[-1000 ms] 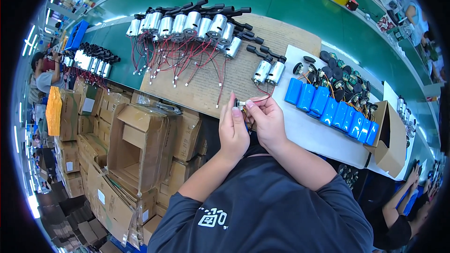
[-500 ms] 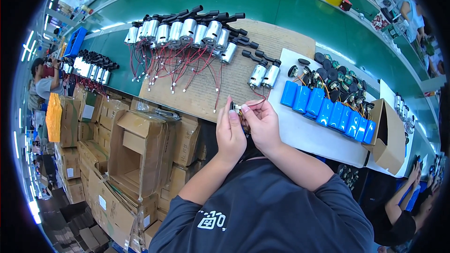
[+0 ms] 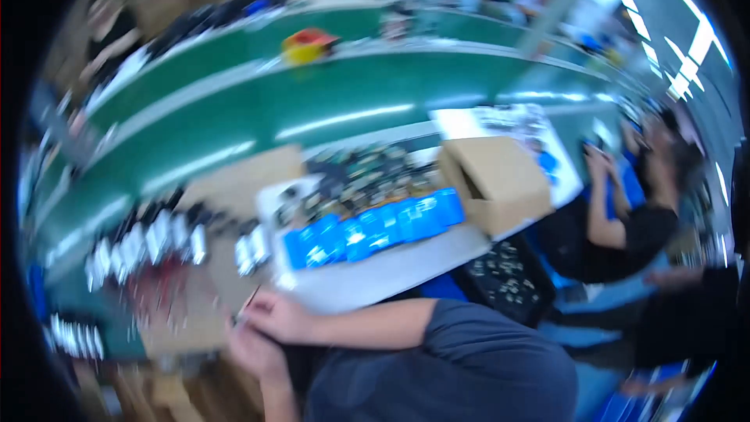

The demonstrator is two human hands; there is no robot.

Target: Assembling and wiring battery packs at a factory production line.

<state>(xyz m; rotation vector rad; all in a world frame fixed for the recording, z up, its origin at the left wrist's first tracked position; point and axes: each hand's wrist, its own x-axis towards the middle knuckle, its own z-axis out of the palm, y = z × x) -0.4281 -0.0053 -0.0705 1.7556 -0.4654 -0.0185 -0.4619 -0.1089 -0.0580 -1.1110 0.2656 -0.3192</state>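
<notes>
My left hand [image 3: 256, 353] and my right hand [image 3: 280, 317] meet at the near edge of the bench, fingertips close together, blurred by motion. A thin dark red wire [image 3: 253, 298] runs up from the pinched fingers of my right hand. Something small sits between the fingertips; its shape is smeared. Just beyond my hands stand two silver motors [image 3: 252, 250] with dark tops. A larger group of silver motors [image 3: 148, 244], with red wires [image 3: 156, 295] trailing toward me, stands to the left. Blue battery packs [image 3: 375, 230] lie in a row to the right, with dark round parts and boards [image 3: 363, 176] behind them.
Cardboard [image 3: 242, 180] and a white sheet [image 3: 375, 279] cover the green bench. An open carton [image 3: 500, 184] stands right of the batteries. A black tray of small parts [image 3: 509, 281] is below it. A co-worker [image 3: 625, 211] sits at the right; yellow tape [image 3: 305, 48] lies on the far shelf.
The view has swung to the right and blurred, so bench and hands appear further left, and the co-worker and carton show more fully. My hands stay together at the wire.
</notes>
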